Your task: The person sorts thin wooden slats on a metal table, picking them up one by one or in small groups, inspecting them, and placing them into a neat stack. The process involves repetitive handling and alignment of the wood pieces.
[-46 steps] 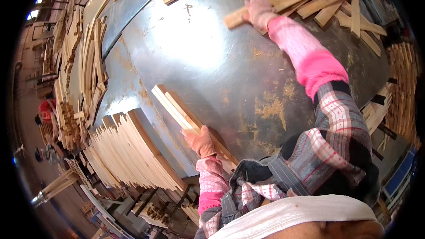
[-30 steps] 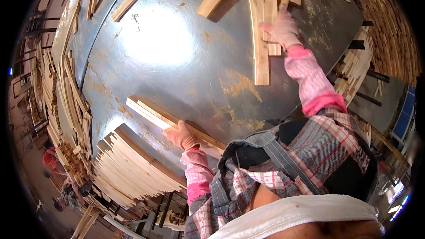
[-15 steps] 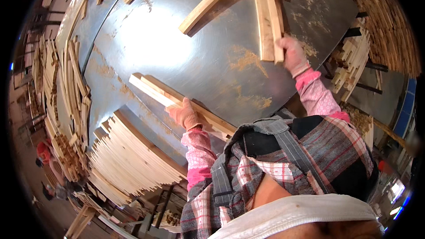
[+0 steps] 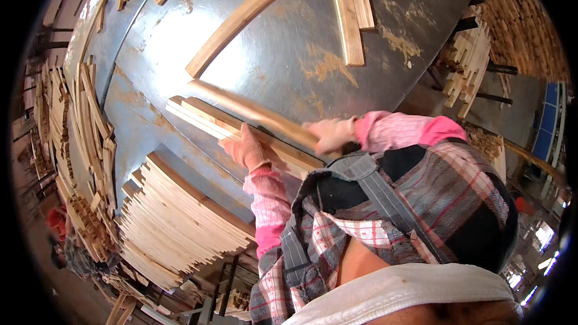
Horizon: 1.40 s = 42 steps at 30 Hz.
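Note:
My left hand (image 4: 245,149), in a pale glove with a knit cuff, is closed around wooden strips (image 4: 208,114) lying side by side, just above the metal table (image 4: 265,72). Against their far side, my right hand (image 4: 332,135) grips one end of another wooden strip (image 4: 253,110), blurred by motion. That strip slants to the upper left, roughly parallel to the ones in my left hand. Beyond it, a single strip (image 4: 247,18) lies on the table. Farther right, a pair of strips (image 4: 345,18) rests with one reaching nearer to me.
A neat stack of pale strips (image 4: 180,216) sits at the lower left. Loose strips (image 4: 93,126) are heaped along the left side. Large wood stacks (image 4: 518,30) and a smaller pile (image 4: 468,69) stand beyond the table's right edge. A person (image 4: 78,256) is at the far lower left.
My right hand has moved left and nearer, bringing a strip from the group at the upper right beside those in my left hand. The left hand stays nearly in place; the whole view has shifted slightly.

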Each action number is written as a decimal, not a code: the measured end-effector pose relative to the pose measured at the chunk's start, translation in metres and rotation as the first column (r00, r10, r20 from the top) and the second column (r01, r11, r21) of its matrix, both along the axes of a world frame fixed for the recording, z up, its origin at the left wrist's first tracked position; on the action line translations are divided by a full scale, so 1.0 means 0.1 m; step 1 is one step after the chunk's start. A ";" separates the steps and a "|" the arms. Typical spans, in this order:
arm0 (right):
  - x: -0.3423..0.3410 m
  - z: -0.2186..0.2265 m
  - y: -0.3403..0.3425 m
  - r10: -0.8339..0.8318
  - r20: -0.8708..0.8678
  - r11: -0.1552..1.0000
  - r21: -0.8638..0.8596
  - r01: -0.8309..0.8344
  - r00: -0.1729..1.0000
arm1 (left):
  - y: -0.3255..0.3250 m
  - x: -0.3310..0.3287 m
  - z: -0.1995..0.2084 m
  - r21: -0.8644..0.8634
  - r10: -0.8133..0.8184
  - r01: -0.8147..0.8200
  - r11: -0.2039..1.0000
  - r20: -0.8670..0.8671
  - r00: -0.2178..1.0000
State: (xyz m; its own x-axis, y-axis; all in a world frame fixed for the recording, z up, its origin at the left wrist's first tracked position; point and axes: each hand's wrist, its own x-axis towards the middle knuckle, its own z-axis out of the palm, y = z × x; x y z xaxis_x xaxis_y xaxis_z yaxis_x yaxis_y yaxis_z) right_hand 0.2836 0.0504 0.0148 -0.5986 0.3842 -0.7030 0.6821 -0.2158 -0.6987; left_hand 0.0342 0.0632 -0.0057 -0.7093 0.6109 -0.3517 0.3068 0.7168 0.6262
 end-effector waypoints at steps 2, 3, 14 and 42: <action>-0.42 -0.06 -0.05 0.210 0.121 0.970 0.096 -0.222 0.970 | 0.02 -0.01 0.32 0.144 0.030 -0.101 0.984 0.426 0.904; -0.64 0.00 -0.02 0.327 0.155 0.938 0.066 -0.340 0.932 | -0.02 -0.04 0.30 0.071 0.012 -0.033 0.997 0.270 0.963; -0.55 0.05 3.50 -0.136 0.432 0.449 0.829 -0.333 0.892 | -0.06 0.11 0.14 -0.305 -0.129 0.030 0.952 -0.311 0.942; -1.34 -0.04 0.20 0.070 0.112 0.941 0.324 -0.103 0.991 | 0.06 -0.14 0.55 -0.343 -0.190 0.127 0.931 -0.156 0.969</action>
State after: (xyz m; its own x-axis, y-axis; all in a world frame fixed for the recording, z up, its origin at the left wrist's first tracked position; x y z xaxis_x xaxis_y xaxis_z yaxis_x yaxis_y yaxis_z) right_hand 0.1496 0.0705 0.0104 -0.5751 0.5529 -0.6030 0.7559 0.0772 -0.6501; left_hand 0.0198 0.0691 0.0496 -0.6839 0.5933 -0.4245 0.5203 0.8046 0.2862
